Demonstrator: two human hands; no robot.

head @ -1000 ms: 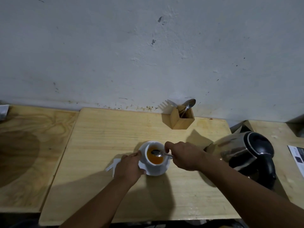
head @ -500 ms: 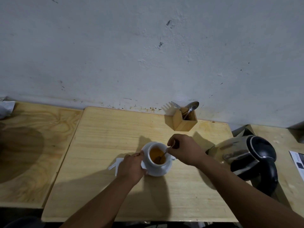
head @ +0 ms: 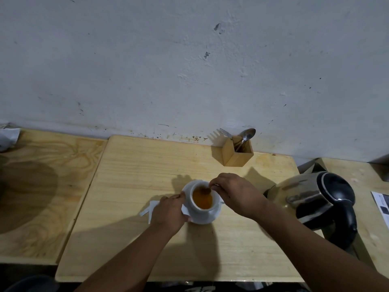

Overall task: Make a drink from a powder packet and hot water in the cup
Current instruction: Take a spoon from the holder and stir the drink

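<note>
A single head-worn wide-angle view looks forward and down from above the near edge of the table (head: 134, 239), facing the wall (head: 189, 70) behind it. The cup (head: 202, 200) sits near the middle of the frame, low down, with both forearms reaching in from the bottom edge. Wide-angle bending curves the wall line. No second view shares the scene.

A wooden cutlery box (head: 237, 153) stands at the far edge of the bench (head: 136, 175), near its right corner, with a fork (head: 225, 132) and a spoon (head: 248, 134) leaning out toward the stained grey wall (head: 189, 70); a printed sheet (head: 382, 204) lies at the far right
</note>
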